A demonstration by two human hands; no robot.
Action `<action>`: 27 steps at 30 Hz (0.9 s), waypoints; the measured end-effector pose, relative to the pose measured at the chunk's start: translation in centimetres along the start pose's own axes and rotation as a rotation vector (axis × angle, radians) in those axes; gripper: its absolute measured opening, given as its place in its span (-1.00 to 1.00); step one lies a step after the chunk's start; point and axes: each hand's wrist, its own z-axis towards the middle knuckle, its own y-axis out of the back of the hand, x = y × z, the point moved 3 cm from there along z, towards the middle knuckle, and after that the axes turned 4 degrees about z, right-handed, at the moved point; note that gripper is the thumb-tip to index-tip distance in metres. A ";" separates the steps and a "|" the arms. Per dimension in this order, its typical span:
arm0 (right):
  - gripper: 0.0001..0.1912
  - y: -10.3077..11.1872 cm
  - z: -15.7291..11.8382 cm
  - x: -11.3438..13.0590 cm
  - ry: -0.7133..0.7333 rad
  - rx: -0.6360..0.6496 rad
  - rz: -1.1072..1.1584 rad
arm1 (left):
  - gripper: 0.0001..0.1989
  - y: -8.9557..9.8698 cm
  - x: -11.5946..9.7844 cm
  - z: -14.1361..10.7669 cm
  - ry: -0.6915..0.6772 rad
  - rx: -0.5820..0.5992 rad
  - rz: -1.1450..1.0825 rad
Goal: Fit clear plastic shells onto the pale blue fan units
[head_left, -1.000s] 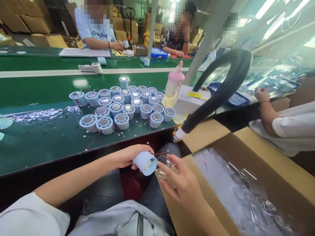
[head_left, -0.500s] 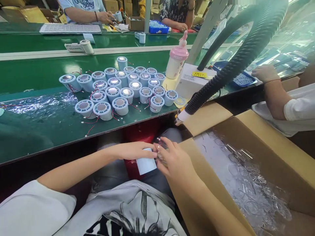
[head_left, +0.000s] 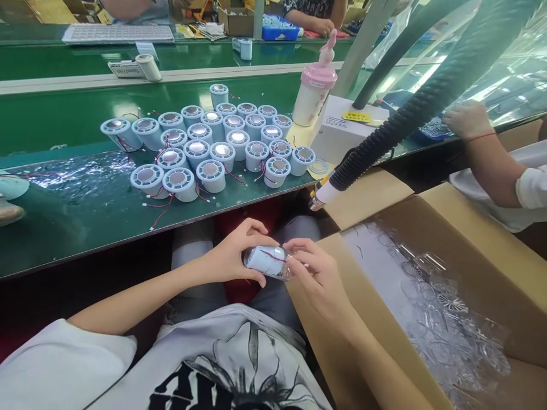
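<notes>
Above my lap, my left hand [head_left: 239, 256] wraps its thumb and fingers around a light blue cylindrical housing [head_left: 265, 260], which lies on its side within a clear plastic shell [head_left: 282, 277]. A thin red-and-black wire [head_left: 273, 255] runs along the housing toward the right. My right hand [head_left: 314, 267] is closed at that end, fingertips pinching the wire beside the shell's rim. A small white connector tip shows by its fingers. On the green bench ahead stand several similar light blue housings [head_left: 211, 175], with round metallic centres and loose wires.
At right, an open cardboard box [head_left: 363, 319] holds several clear plastic parts [head_left: 448, 319]. A black flexible hose [head_left: 384, 145] hangs over its far edge. A pink-lidded bottle [head_left: 315, 94] and white box [head_left: 342, 128] stand on the bench [head_left: 85, 228]. Other people's hands [head_left: 468, 121] are nearby.
The blue housing has turned sideways and now sits inside the clear shell, which was in my right hand. My left hand has shifted its grip around both. A hand appears at the far left.
</notes>
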 end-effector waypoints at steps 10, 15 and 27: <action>-0.85 1.1 0.4 -1.7 0.019 0.079 0.268 | -0.30 -1.8 0.1 -0.6 0.360 0.135 -0.620; -0.58 1.3 -0.9 -1.5 0.250 0.109 -0.076 | -0.27 -1.6 -0.5 -1.1 0.478 0.135 -0.712; -0.56 1.5 -1.1 -1.2 0.004 0.137 0.277 | -0.27 -0.2 -1.7 -1.0 0.128 0.162 -0.424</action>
